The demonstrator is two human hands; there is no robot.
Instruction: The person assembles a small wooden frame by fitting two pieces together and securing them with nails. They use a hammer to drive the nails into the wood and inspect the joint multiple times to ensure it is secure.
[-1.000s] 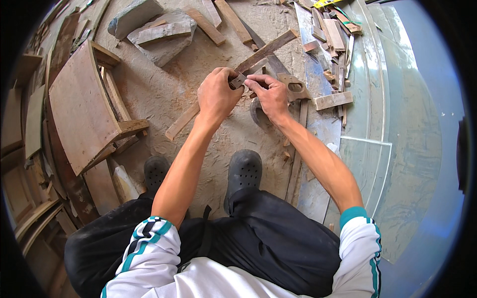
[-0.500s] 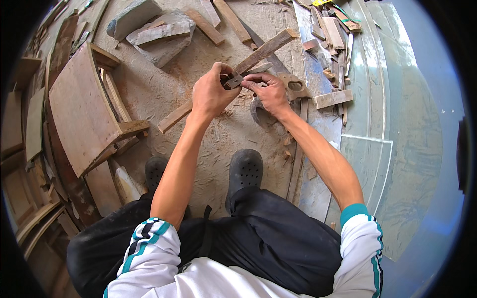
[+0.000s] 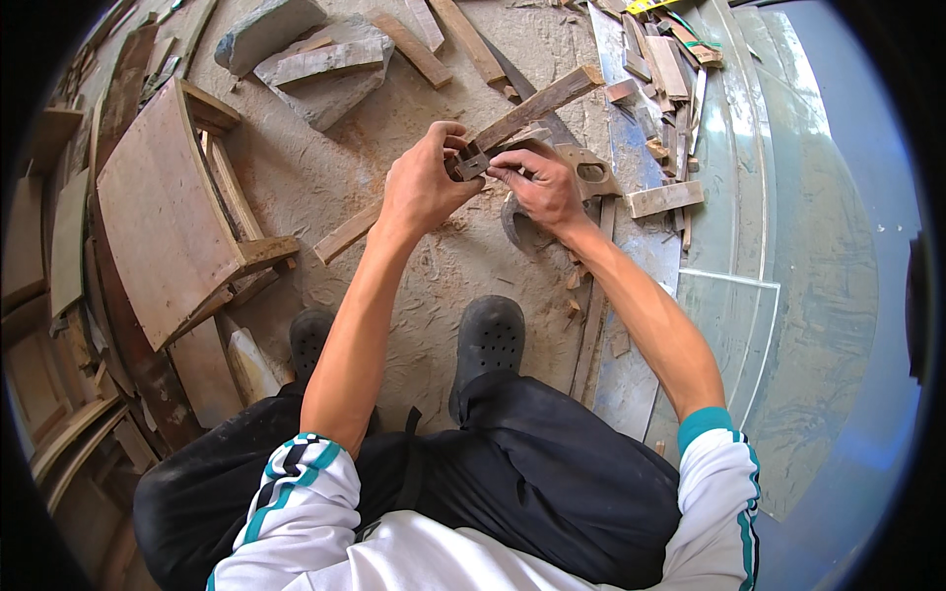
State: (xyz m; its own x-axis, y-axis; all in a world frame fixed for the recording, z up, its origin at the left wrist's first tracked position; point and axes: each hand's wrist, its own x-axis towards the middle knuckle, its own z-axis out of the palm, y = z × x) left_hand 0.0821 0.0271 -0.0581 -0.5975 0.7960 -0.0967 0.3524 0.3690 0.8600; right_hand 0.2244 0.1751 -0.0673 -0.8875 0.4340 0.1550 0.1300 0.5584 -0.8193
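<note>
My left hand is closed around a small dark metal piece, which looks like a flat bracket or hinge, against a wooden strip. The strip slants up to the right. My right hand has thumb and forefinger pinched together at the metal piece's right edge; anything between those fingertips is too small to make out. A second length of wood shows below my left wrist; whether it joins the strip is hidden. Beneath my right hand lie a handsaw with a wooden handle and a curved dark metal tool.
A wooden drawer-like box leans at the left beside stacked boards. Stone blocks lie at the upper left. Offcuts are heaped at the upper right, by glass sheets. My dark clogs rest on the dusty floor.
My right hand has shifted slightly right and down, its fingers more curled. The wooden strip's far end has moved a little right. My left hand keeps its hold.
</note>
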